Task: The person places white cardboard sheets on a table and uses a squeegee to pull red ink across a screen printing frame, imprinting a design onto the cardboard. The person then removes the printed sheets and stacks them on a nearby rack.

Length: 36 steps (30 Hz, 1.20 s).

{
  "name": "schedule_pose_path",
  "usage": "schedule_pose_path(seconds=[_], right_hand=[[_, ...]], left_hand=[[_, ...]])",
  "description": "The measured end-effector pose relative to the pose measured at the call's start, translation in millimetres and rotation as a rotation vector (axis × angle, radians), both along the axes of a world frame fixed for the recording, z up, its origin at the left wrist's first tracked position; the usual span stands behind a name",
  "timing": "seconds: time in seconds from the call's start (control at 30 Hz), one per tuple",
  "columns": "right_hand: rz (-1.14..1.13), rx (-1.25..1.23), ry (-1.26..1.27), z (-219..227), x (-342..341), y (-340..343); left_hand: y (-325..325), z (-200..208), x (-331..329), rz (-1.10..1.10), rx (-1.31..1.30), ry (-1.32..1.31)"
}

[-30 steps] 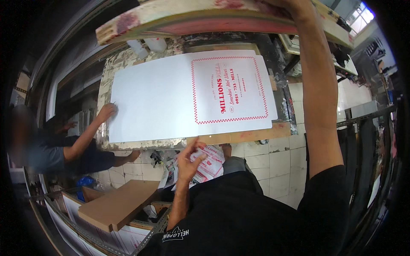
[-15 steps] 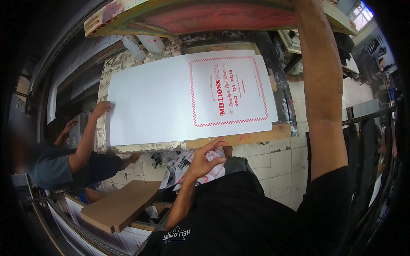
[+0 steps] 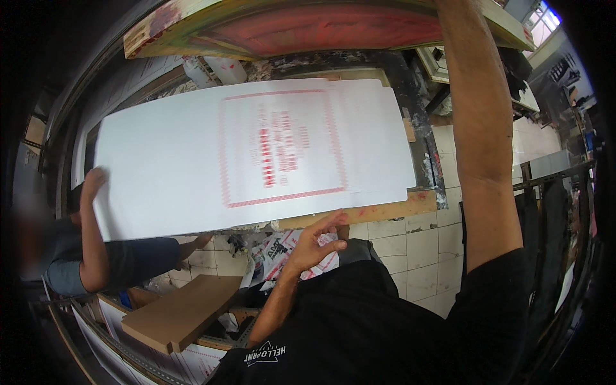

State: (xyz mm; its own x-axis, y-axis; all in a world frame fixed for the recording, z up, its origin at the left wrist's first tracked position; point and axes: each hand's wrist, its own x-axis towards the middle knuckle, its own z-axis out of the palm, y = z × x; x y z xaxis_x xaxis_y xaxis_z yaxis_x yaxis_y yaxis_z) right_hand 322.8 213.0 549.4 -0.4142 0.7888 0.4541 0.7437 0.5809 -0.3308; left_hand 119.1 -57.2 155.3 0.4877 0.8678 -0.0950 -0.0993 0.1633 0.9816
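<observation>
A large white card sheet (image 3: 160,160) with a red checkered border and red lettering lies across the printing table, blurred by motion. Its left end is in a co-worker's hand (image 3: 94,182). Beneath its right part, a blank white sheet (image 3: 378,144) rests on the table. My left hand (image 3: 316,244) hovers by the table's near edge, fingers spread and holding nothing. My right forearm (image 3: 484,122) reaches up to the raised screen frame (image 3: 333,33), whose mesh is stained red. The right hand itself lies beyond the upper edge of the picture.
A brown board (image 3: 385,209) edges the table's near side. White bottles (image 3: 226,69) stand at the back left. A brown cardboard stack (image 3: 183,308) sits on a rack at lower left. Crumpled printed sheets (image 3: 276,253) lie below the table, and dark racks (image 3: 552,218) stand at right.
The co-worker has drawn the printed sheet to the left, uncovering more of the blank sheet under it. My left hand has shifted slightly right and down; my right arm stays raised.
</observation>
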Motion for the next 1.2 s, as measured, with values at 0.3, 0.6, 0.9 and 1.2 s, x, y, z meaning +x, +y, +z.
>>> schedule_pose_path(seconds=[0.3,0.6,0.9,1.2], right_hand=[[-0.001,-0.015,0.016,-1,0,7],[0.041,-0.007,0.084,-2,-3,16],[0.05,-0.064,0.076,3,-1,6],[-0.026,-0.057,0.063,1,1,18]], left_hand=[[8,-60,-63,1.015,-0.529,-0.186],[5,-5,-63,0.649,-0.363,-0.341],[11,-68,-76,1.338,-0.635,-0.272],[34,-85,-106,1.313,-0.657,-0.486]])
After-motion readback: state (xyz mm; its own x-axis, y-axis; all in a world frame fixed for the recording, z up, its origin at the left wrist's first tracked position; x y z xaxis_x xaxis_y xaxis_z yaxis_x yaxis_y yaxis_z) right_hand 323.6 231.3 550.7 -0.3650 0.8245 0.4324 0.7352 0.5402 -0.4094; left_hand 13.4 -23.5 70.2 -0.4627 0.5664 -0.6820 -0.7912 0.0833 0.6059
